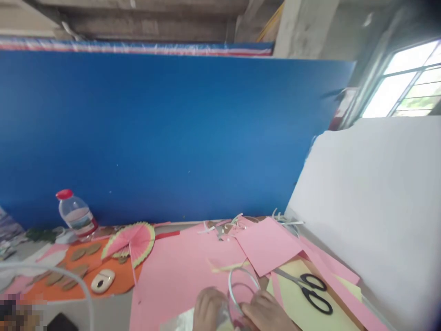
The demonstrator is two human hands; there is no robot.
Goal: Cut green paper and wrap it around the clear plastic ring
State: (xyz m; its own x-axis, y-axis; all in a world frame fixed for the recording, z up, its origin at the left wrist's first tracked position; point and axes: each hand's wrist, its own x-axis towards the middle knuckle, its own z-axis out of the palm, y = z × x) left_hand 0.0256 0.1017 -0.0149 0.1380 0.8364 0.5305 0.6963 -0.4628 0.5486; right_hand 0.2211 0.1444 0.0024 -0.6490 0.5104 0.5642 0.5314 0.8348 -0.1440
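Observation:
At the bottom edge of the view, my left hand (211, 308) and my right hand (267, 313) come together over a large pink paper sheet (179, 276). Both have curled fingers on a thin white paper strip (237, 285) bent into a loop. A crumpled clear or white piece (182, 319) lies just left of my left hand. Black-handled scissors (308, 289) lie on a pale yellow sheet (303, 308) to the right of my right hand.
A pink and yellow pleated paper fan (132, 241) rests on an orange sheet (113, 276) with brown leaf cutouts and a small white tape dispenser (102, 280). A red-capped water bottle (76, 215) stands at left. A blue board (165, 133) and a white board (375, 197) wall the table.

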